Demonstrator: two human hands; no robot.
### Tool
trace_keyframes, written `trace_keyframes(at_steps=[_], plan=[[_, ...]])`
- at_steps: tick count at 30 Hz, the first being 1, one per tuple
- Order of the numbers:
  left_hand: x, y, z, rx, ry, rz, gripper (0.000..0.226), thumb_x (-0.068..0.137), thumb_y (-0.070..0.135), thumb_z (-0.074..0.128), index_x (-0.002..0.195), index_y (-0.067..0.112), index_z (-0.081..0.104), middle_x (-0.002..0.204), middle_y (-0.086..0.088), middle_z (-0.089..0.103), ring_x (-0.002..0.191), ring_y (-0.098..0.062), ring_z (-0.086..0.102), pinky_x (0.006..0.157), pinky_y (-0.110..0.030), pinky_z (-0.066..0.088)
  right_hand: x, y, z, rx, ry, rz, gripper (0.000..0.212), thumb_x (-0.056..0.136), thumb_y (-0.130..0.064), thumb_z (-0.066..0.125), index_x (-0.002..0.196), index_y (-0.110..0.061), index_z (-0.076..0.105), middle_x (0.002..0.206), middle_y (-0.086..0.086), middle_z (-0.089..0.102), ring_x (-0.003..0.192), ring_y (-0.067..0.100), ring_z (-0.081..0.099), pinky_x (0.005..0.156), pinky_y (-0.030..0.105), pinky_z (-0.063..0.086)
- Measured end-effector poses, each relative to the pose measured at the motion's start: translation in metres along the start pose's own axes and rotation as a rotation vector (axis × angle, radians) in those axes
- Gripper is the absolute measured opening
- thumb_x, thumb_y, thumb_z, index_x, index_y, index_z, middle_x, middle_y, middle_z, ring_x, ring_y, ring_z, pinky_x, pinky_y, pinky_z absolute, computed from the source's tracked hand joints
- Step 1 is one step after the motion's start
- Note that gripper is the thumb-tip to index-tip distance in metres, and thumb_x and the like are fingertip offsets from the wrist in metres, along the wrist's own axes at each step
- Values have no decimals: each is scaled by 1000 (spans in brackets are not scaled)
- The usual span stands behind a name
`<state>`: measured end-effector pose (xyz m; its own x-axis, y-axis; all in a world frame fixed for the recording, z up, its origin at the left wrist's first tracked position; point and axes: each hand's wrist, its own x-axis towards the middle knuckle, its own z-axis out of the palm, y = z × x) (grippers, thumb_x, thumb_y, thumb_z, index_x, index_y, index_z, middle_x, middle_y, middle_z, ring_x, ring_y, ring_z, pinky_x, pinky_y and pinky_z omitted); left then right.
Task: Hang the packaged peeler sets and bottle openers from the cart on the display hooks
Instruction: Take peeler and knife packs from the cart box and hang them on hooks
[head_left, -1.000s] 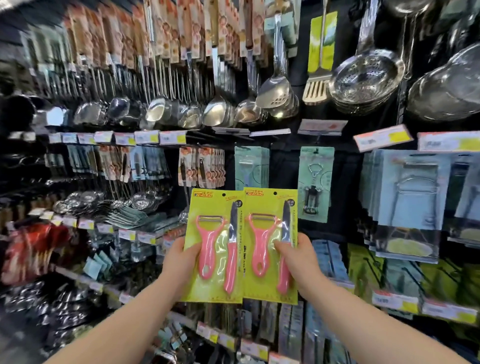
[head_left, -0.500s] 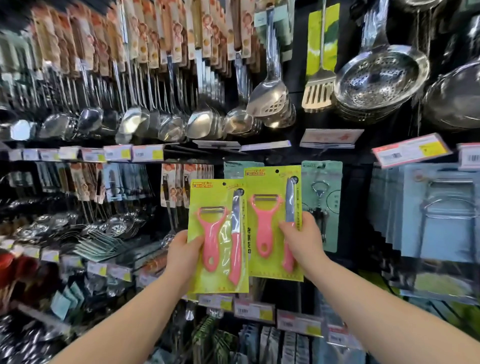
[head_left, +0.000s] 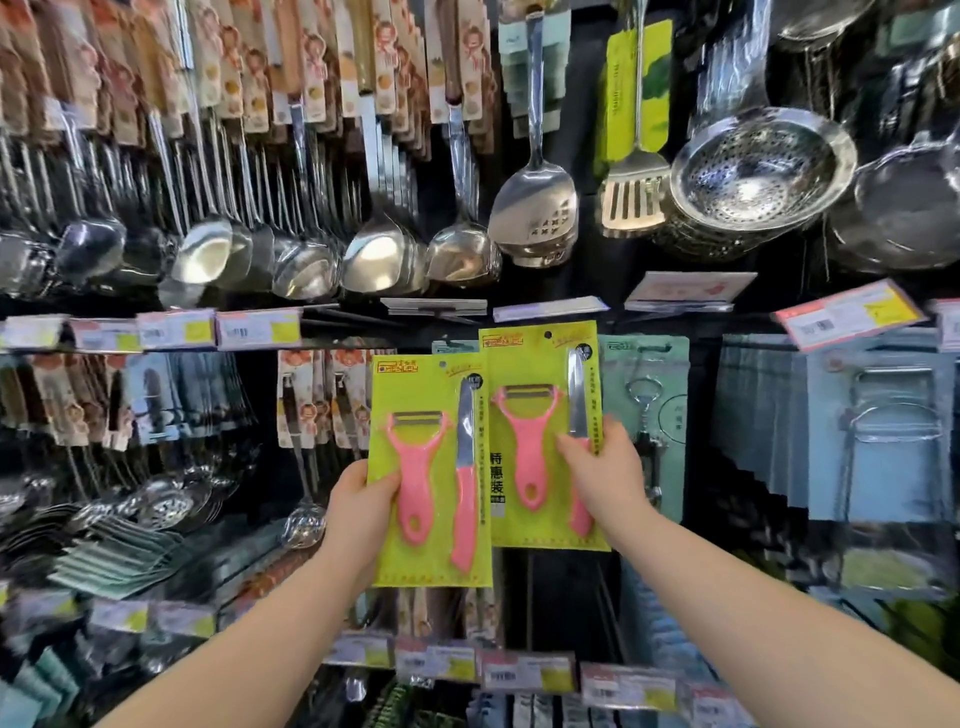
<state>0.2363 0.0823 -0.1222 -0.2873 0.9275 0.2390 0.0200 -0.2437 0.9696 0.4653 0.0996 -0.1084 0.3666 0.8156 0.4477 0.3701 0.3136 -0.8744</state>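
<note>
At 10 o'clock in the view a row of steel ladles (head_left: 374, 254) hangs from the top hooks, and below them, at 9 o'clock, stands a line of price labels (head_left: 257, 328).

Near the centre, a little toward 7 o'clock, the left hand (head_left: 358, 514) holds the left peeler set (head_left: 434, 467) by its lower left edge. The thumb is curled over the front of the yellow-green card and the other fingers are hidden behind it. This card is upright and carries a pink peeler and a pink-handled knife.

At 3 o'clock from it, and somewhat higher, is the right peeler set (head_left: 543, 436); the side edges of the two cards meet. Its top edge reaches almost to the label rail above. The right hand (head_left: 605, 473) grips this card at its right edge, with the thumb pressed on the front across the knife and the other fingers behind. I cannot tell whether the card's hole is on a hook.

Just at 3 o'clock of the right hand, a pale green bottle opener pack (head_left: 649, 395) hangs on the display, partly covered by the hand. At 1 o'clock in the view hang a slotted turner (head_left: 631, 200) and a steel colander (head_left: 761, 166). At 3 o'clock are pale blue packs (head_left: 883, 426), blurred.
</note>
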Motion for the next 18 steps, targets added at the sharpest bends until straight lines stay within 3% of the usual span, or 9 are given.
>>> trace_keyframes(at_steps=[3, 5, 7, 9, 14, 18], plan=[[10, -2, -5, -14, -1, 4, 9, 92, 11, 54, 93, 4, 60, 89, -17, 63, 81, -25, 57, 78, -44, 47, -3, -1, 8, -18, 13, 7, 62, 90, -27, 57, 143, -10, 29, 133, 6, 49, 71, -10, 38, 52, 16, 43], [15, -4, -6, -12, -2, -3, 7, 92, 13, 54, 90, 10, 60, 90, -15, 64, 82, -26, 58, 80, -45, 48, -4, -1, 10, -29, 30, 14, 65, 90, -28, 57, 144, -11, 26, 139, 7, 44, 71, -3, 48, 59, 15, 42], [19, -6, -6, -29, -9, -10, 7, 91, 14, 55, 90, 10, 60, 92, -15, 65, 83, -27, 59, 81, -47, 49, -4, -2, 11, -40, 40, 25, 65, 90, -27, 57, 144, -10, 26, 144, 10, 40, 99, 13, 56, 78, 26, 46], [22, -7, -5, -41, -16, -14, 10, 90, 14, 57, 93, 6, 60, 95, -16, 66, 85, -27, 60, 85, -50, 48, 1, -2, 11, -72, 38, 27, 61, 90, -25, 56, 142, -7, 29, 142, 15, 41, 116, 24, 50, 83, 31, 45], [24, -8, -2, -61, -32, -36, 15, 90, 17, 58, 98, 5, 61, 102, -20, 66, 98, -37, 63, 91, -57, 48, 20, 1, 17, -120, -3, 107, 56, 93, -26, 54, 140, -7, 30, 138, 17, 44, 116, 31, 51, 90, 41, 43], [22, -9, 2, -78, -47, -33, 11, 90, 18, 59, 94, 8, 61, 97, -16, 68, 92, -33, 64, 91, -56, 48, 36, 3, 20, -193, -37, 160, 52, 93, -26, 53, 136, -4, 34, 133, 19, 48, 116, 34, 50, 83, 35, 39]])
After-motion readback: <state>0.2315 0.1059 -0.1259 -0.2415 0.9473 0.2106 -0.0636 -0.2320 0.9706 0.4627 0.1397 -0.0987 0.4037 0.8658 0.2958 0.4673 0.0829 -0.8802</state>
